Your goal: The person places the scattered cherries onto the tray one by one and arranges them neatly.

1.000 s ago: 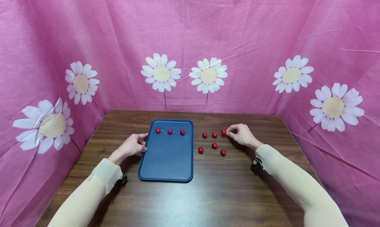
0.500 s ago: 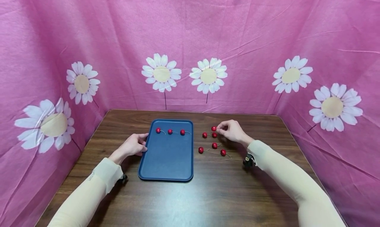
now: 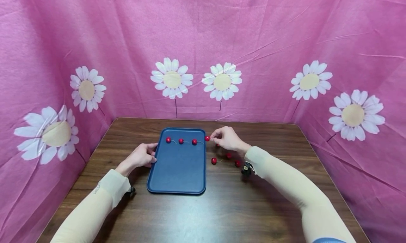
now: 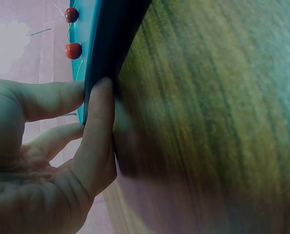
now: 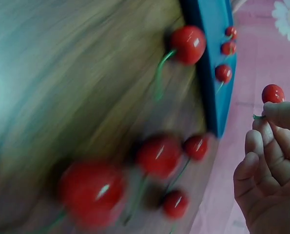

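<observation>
My left hand (image 3: 142, 155) holds the left edge of a dark blue rectangular tray (image 3: 177, 193), fingers at its rim and outer wall in the left wrist view. Three red cherries with green stems, one of them a cherry (image 3: 181, 141), lie in a row across the tray's far part. Over the table just beyond the right rim, my right hand (image 3: 227, 139) pinches another cherry (image 5: 273, 93) by its stem between thumb and finger. More cherries lie on the table below that hand, among them a cherry (image 3: 214, 161) near the tray; the hand and wrist partly cover others.
A brown wood-grain table (image 3: 187, 218) carries everything. Pink cloth (image 3: 203, 24) printed with white daisies hangs behind it and at both sides. Each wrist wears a small black camera; the right one (image 3: 246, 169) is close by a cherry on the table.
My right hand has lifted the cherry from the far right of the group and moved it left to the tray's right rim. My left hand and the tray have stayed in place.
</observation>
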Demonstrator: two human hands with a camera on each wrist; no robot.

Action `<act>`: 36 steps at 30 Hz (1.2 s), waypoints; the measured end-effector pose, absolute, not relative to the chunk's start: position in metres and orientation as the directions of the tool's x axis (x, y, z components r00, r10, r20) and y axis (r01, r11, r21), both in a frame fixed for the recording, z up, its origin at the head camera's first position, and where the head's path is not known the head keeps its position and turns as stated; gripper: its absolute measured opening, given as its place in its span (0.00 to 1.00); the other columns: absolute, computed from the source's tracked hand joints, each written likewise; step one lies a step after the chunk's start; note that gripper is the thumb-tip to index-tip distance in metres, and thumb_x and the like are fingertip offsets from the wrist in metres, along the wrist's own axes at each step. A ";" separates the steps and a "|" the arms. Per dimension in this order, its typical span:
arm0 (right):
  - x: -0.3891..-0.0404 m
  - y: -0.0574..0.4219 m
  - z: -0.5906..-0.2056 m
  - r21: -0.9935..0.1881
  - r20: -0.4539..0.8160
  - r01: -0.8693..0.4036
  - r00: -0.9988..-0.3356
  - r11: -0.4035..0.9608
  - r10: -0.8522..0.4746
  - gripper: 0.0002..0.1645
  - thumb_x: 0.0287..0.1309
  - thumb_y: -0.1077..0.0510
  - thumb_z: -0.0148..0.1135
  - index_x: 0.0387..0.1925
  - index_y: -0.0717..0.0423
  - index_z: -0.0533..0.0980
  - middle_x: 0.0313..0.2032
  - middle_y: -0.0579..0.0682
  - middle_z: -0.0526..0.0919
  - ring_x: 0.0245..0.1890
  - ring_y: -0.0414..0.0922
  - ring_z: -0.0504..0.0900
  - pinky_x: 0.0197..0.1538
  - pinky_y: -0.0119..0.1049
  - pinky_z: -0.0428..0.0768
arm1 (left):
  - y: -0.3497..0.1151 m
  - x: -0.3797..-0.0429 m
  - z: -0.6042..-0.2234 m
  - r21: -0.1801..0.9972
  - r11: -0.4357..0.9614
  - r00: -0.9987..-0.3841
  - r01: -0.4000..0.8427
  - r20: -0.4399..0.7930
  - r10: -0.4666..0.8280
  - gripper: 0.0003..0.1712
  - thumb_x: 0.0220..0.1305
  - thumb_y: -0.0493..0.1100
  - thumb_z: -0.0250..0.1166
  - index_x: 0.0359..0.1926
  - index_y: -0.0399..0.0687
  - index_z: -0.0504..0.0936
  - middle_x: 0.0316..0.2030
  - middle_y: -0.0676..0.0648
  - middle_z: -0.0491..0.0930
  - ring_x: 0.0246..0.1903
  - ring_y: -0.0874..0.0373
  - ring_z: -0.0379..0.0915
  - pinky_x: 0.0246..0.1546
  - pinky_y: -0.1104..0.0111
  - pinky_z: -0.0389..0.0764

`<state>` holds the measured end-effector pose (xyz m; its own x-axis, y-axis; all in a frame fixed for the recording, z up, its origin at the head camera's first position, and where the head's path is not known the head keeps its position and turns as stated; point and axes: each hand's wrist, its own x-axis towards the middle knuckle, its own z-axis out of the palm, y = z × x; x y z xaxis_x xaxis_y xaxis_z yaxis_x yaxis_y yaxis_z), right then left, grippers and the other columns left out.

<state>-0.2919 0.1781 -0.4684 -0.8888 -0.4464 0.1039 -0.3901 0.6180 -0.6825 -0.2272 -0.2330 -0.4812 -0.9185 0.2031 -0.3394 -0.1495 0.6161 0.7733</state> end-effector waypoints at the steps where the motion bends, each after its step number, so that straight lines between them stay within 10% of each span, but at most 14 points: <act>1: -0.292 0.172 -0.467 -0.684 0.110 -0.398 -0.885 0.611 -0.453 0.07 0.72 0.59 0.73 0.43 0.57 0.93 0.37 0.57 0.95 0.32 0.39 0.82 0.40 0.32 0.81 | -0.233 -0.227 -0.481 0.773 0.617 -0.919 -0.148 -0.337 0.202 0.47 0.71 0.27 0.69 0.87 0.40 0.63 0.47 0.37 0.79 0.42 0.51 0.83 0.48 0.54 0.97; 36: -0.268 0.002 -0.492 -0.583 -0.013 -0.393 -0.870 0.711 -0.493 0.08 0.74 0.53 0.74 0.36 0.44 0.94 0.33 0.40 0.91 0.36 0.37 0.83 0.47 0.32 0.84 | -0.231 -0.225 -0.480 0.780 0.607 -0.922 -0.154 -0.334 0.196 0.47 0.70 0.27 0.70 0.87 0.36 0.63 0.48 0.35 0.80 0.42 0.52 0.83 0.46 0.52 0.97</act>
